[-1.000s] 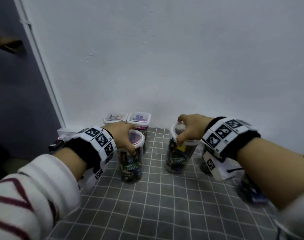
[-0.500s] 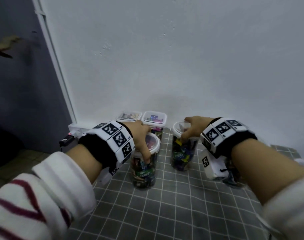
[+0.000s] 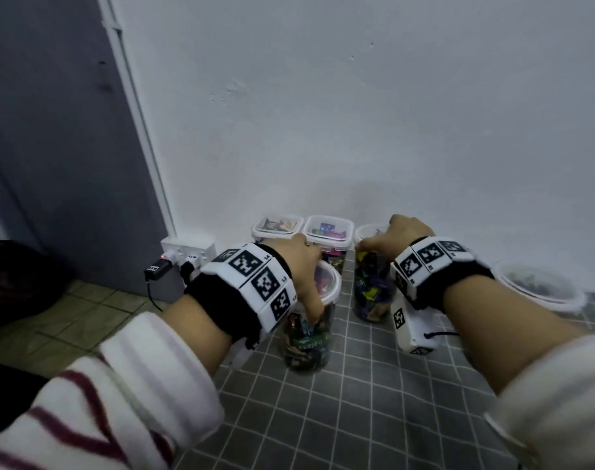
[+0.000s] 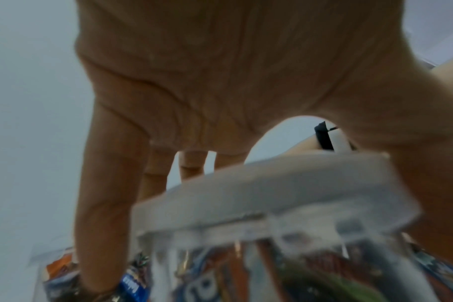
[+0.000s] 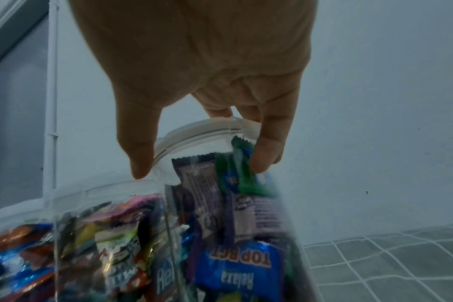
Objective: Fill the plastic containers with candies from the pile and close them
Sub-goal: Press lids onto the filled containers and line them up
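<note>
White sleeves [image 3: 146,374] pushed back on both forearms, the left one striped in dark red. Black wristbands [image 3: 235,310] under white blocks printed with black square markers [image 3: 264,283]. Below the right wrist, a white camera housing [image 3: 412,329] with a thin black cord.

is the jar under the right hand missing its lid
No, the right wrist view shows a white lid on that candy-filled jar, with the right hand gripping the lid's rim from above.

Bare white wall [image 3: 357,113], grey door [image 3: 51,147], grey grid-patterned mat [image 3: 374,401].
</note>
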Tool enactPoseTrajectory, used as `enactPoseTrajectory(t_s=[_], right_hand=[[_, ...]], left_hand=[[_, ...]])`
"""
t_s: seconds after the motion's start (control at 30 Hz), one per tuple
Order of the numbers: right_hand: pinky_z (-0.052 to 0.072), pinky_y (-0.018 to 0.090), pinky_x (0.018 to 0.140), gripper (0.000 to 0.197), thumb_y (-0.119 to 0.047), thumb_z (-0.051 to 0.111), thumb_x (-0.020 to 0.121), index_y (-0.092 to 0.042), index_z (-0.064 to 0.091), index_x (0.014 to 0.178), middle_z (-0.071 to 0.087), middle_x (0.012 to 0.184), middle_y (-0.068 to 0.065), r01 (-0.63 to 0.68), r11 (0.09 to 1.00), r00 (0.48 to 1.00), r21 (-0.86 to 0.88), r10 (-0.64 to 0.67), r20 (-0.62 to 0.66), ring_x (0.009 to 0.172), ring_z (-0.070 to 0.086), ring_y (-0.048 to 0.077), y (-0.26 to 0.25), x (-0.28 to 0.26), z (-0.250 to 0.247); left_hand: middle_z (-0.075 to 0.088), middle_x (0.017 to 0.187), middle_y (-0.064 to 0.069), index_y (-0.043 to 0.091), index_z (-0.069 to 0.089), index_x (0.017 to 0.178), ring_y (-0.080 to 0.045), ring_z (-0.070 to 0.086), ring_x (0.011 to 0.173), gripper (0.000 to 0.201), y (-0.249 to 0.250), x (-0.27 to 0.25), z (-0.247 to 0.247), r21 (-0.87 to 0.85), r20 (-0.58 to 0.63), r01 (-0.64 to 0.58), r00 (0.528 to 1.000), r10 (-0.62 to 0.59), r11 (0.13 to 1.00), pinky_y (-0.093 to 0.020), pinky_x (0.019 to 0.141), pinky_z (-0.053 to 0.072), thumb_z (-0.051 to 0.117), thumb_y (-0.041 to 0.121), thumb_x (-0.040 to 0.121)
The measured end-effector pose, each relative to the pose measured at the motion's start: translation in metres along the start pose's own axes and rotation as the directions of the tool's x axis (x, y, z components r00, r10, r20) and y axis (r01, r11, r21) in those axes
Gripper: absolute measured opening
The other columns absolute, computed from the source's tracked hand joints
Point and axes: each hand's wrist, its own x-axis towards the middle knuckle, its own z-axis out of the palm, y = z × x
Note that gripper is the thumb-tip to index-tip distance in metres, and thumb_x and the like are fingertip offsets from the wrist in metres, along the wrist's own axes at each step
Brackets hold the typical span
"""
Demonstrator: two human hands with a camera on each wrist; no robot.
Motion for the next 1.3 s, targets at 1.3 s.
enactPoseTrajectory(t_s=[1.3], right_hand=[[0.042, 0.03, 0.083, 0.068, -0.032, 0.074, 0.075, -0.007, 0.046, 0.131, 0.054, 0.127, 0.015, -0.085, 0.993, 0.995, -0.081, 0.088, 0.037, 0.114, 0.052, 0.03, 0.082, -0.013, -0.051]], left_hand=[[0.043, 0.131, -0.008, 0.016, 0.042, 0.133, -0.025, 0.049, 0.113, 0.084, 0.005, 0.0, 0.003, -0.04, 0.006, 0.058, 0.998, -0.057, 0.998, -0.032, 0.08, 0.045, 0.079, 0.043, 0.064]])
